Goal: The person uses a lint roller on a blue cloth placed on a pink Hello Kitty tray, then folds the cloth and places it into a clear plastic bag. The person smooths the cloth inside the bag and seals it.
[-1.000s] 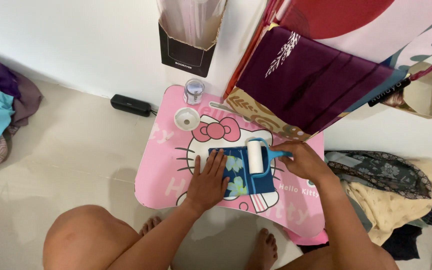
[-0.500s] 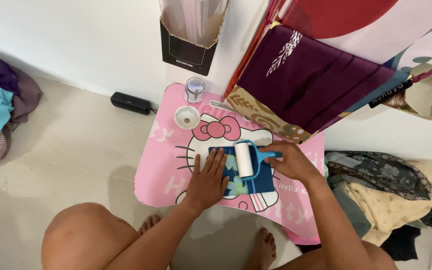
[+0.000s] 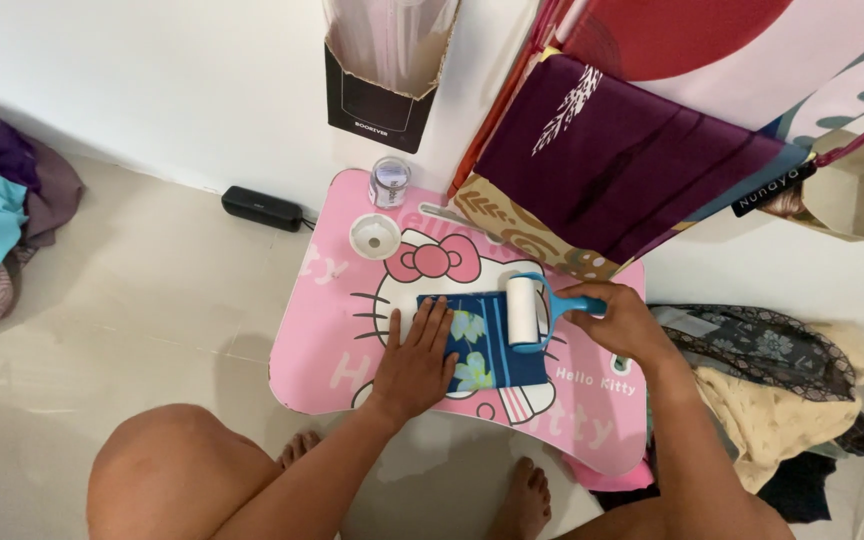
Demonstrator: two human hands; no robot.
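1. We pressed our left hand (image 3: 415, 362) flat, fingers (image 3: 430, 325) spread open, on the blue floral cloth (image 3: 482, 345) lying mid-way across the pink surface (image 3: 327, 330).
2. Our right hand (image 3: 624, 322) had its fingers closed around the blue handle of the lint roller (image 3: 527, 311), whose white drum rested on the cloth's right part.
3. A white round lid (image 3: 375, 236) and a small jar (image 3: 389, 182) stood near the far edge.

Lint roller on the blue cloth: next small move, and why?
Probably draw the lint roller toward the body along the folded blue floral cloth. It sits at the cloth's far right edge in the right hand, with uncovered cloth below it, and the left hand pins the left side flat.
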